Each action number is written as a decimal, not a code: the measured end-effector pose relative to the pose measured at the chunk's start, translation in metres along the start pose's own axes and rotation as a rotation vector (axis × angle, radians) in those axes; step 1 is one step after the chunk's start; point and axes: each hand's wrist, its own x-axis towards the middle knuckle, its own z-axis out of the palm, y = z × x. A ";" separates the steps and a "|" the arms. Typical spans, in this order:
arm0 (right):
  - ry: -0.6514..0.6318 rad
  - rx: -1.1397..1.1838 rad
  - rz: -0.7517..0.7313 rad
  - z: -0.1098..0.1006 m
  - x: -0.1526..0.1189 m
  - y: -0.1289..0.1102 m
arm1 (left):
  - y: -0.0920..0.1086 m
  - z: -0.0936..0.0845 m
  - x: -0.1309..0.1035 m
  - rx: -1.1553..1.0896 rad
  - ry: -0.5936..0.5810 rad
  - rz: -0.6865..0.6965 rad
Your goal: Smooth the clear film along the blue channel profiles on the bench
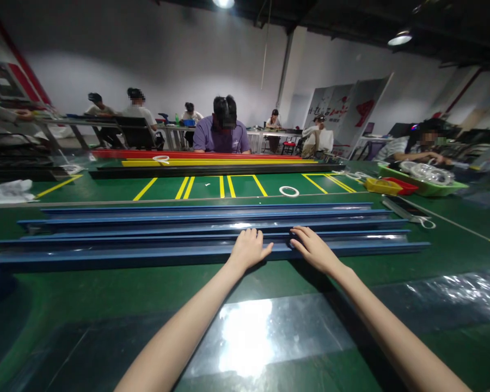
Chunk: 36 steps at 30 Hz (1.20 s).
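Several long blue channel strips lie side by side across the green table, their open troughs facing up. My left hand rests on the nearest strips, fingers over a rim and thumb spread to the right. Just right of it, my right hand reaches over the same strips with its fingers apart and slightly bent. Whether its fingertips touch the strips is hard to tell. Neither hand is wrapped round anything. A sheet of clear plastic film lies on the table beneath my forearms.
Beyond the strips are yellow tape lines, a white ring and a stack of red strips, yellow strips and black strips. At right sit a phone and a green tray. A person in purple sits opposite.
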 end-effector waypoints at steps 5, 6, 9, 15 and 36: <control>0.017 -0.042 0.042 -0.008 -0.008 0.014 | -0.024 -0.004 -0.014 0.025 0.044 0.014; 0.023 -0.043 0.047 -0.008 -0.009 0.016 | -0.030 -0.005 -0.019 0.033 0.051 0.009; 0.043 -0.041 0.066 -0.006 -0.009 0.021 | -0.051 -0.009 -0.034 0.068 0.068 0.010; 0.044 -0.068 0.078 -0.001 -0.013 0.036 | -0.104 -0.017 -0.068 0.132 0.107 0.024; 0.149 -0.308 0.158 0.027 0.012 -0.041 | -0.033 -0.034 -0.033 0.017 0.121 0.007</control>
